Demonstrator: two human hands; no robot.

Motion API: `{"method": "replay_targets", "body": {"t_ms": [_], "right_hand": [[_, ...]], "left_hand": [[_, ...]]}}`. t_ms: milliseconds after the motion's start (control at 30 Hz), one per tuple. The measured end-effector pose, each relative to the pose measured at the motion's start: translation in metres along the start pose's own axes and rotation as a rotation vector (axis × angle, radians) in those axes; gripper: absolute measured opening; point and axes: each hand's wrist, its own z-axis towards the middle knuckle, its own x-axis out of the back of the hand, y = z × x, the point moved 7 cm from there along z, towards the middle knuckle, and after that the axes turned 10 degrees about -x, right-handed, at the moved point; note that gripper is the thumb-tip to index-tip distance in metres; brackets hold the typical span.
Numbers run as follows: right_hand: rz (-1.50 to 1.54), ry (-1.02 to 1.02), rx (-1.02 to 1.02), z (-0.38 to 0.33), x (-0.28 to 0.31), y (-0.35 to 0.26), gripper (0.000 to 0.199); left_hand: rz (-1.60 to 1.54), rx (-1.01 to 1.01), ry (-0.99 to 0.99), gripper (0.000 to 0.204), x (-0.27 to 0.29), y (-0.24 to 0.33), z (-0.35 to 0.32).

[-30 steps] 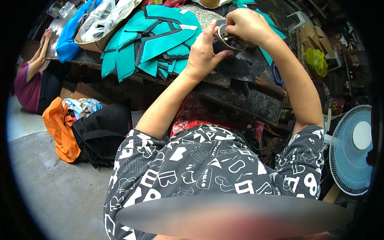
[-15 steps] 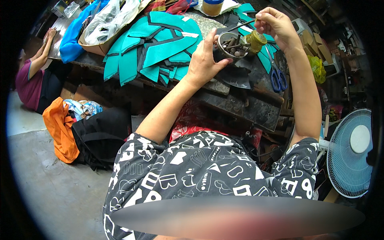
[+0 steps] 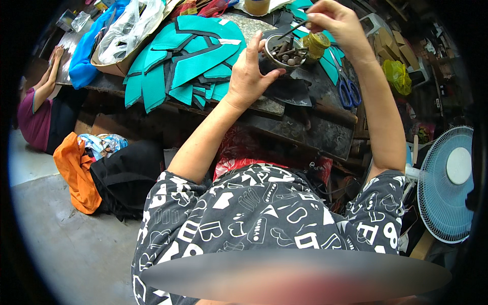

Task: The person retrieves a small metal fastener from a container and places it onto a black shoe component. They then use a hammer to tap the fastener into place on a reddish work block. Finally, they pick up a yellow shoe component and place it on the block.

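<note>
So, out past your patterned shirt (image 3: 254, 213), the blue-handled scissors (image 3: 349, 92) are lying on the bench (image 3: 322, 86) over to the right, nearer you than the cup (image 3: 266, 61). Your left hand (image 3: 248, 73) has that cup, fingers clamped round its left side with the thumb at the near side — can't tell whether its base is resting on anything. It's loaded with dark little bits (image 3: 290, 55), some rod-like, some round-headed. Your right hand (image 3: 336, 23) is up and to the right, fingers pinched together on a thin dark rod (image 3: 293, 30), one end slanting down toward the cup's far rim. Touching or not, can't tell.

I'd call the step in hand handling one rod at the cup's mouth. Next move calls for a steady cup and a light pinch, I reckon — the yellowish jar (image 3: 316, 46) is close on the right, so mind it. Teal pieces (image 3: 198, 61) are heaped off left, and an amber-filled tub (image 3: 256, 6) sits furthest back.
</note>
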Motion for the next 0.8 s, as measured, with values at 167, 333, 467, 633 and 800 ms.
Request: {"method": "replay_targets", "body": {"t_ms": [167,333,467,633,800], "right_hand": [[-0.357,-0.195,0.225,-0.003,-0.040,-0.007,0.025],[-0.699,-0.159,0.190,-0.008,-0.021,-0.005,0.019],[-0.897,-0.227,0.223,-0.028,-0.023,0.007,0.022],[-0.920,-0.105,0.348,-0.032,-0.024,0.011,0.014],[-0.910,-0.169,0.384,-0.022,-0.032,0.007,0.017]], "left_hand": [[0.013,0.029,-0.022,0.102,0.002,0.004,0.001],[-0.005,0.012,-0.015,0.101,0.001,0.004,0.003],[0.003,0.004,-0.021,0.101,0.000,0.002,0.003],[-0.025,0.006,-0.003,0.101,0.001,0.004,0.004],[-0.035,0.045,-0.026,0.100,0.000,0.003,0.004]]}}
